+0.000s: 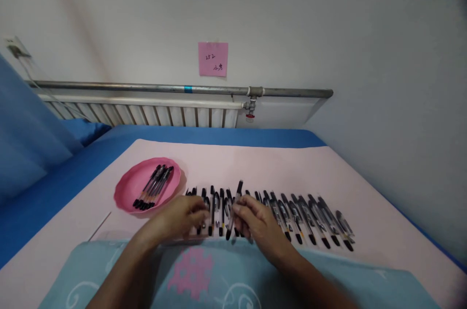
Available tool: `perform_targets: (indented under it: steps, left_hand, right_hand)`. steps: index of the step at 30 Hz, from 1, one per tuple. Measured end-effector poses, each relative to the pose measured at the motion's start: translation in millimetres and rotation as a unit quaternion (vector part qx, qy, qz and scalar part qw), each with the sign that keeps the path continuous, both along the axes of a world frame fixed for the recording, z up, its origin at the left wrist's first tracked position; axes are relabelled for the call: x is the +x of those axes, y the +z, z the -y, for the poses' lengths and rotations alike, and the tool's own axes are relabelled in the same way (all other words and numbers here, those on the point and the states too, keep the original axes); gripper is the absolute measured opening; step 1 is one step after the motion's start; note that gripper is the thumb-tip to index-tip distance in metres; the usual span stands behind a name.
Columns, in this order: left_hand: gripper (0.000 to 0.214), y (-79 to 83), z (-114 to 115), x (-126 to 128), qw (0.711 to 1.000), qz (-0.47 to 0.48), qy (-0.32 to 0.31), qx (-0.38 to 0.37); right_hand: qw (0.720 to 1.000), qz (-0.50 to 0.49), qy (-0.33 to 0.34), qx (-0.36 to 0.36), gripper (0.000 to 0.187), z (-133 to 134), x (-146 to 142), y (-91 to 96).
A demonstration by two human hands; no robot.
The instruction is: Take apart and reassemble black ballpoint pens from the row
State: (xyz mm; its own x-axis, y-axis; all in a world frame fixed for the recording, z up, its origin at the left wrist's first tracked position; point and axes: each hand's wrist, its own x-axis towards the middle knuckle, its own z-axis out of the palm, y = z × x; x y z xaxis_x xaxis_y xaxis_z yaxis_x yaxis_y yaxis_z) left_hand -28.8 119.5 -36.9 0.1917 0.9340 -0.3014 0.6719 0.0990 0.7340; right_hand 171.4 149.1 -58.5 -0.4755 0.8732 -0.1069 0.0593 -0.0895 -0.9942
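Observation:
My right hand (256, 221) is closed on a clear-barrelled pen with black ends (234, 214), pinched between thumb and fingers. That pen stands tilted over the middle of a long row of similar pens (305, 219) laid side by side. Shorter dark pieces that look like pen caps (345, 224) lie between and beside the barrels. Over the row's left end is my left hand (186, 219), its fingers bent and slightly blurred. Whether it grips one of the pens beneath cannot be made out. A pink dish (126, 187) left of it holds several black-ended pens (155, 187).
The pink tabletop (255, 160) has a blue border (219, 135). A teal patterned cloth (215, 280) covers the near edge, under my forearms. Behind stand a radiator (164, 114) and a metal pipe (146, 87). Blue fabric (29, 138) hangs at the left.

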Motion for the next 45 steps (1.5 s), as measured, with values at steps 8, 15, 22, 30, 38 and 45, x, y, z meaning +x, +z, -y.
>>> perform_targets:
  steps: [8, 15, 22, 30, 38, 45]
  left_hand:
    - [0.022, -19.5, -19, -28, 0.961, -0.238, 0.137, -0.014]
    - [0.027, -24.0, -18, -27, 0.964, -0.234, 0.123, -0.028]
    - [0.014, -9.4, -13, -24, 0.963, -0.223, 0.141, 0.049]
    - [0.024, 1.2, -8, -13, 0.926, 0.294, 0.194, 0.138]
    - [0.023, -7.7, -13, -10, 0.855, 0.433, 0.26, 0.117]
    - [0.021, -5.2, -11, -11, 0.859, 0.429, 0.248, 0.129]
  right_hand:
    - [0.998, 0.017, -0.006, 0.055, 0.018, 1, 6, 5.1]
    - [0.993, 0.048, 0.013, 0.103, 0.015, 7, 5, 9.2]
    - [0.993, 0.042, 0.028, 0.11, 0.011, 6, 6, 2.8]
    - [0.959, 0.138, 0.111, 0.222, 0.006, 14, 3, -3.7]
    - [0.953, 0.167, 0.114, 0.226, 0.006, 16, 2, -5.3]
    - [0.951, 0.171, 0.104, 0.236, 0.004, 16, 3, -6.6]
